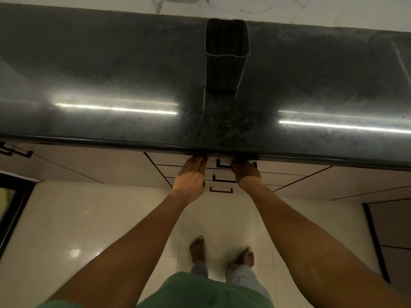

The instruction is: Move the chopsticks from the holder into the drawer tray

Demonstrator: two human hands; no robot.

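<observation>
So both hands are down at the drawers. The left hand (190, 176) lies flat, fingers straight, against the top drawer (171, 160). Just beside it, the right hand (244, 172) has its fingers curled round the top handle (220, 163). That drawer front sits tucked right under the table (111, 74) edge. I count three black handles in a stack: the top one, plus one (222, 180) and another (221, 191) between the two wrists. Past the hands and up on the table stands one dark square holder (225, 70), upright, near the back wall, with bare table on both sides. I only see dark walls inside it, so I can't tell where the chopsticks are. Behind the hands there's pale floor (89, 218) and two bare feet (196, 247).
</observation>
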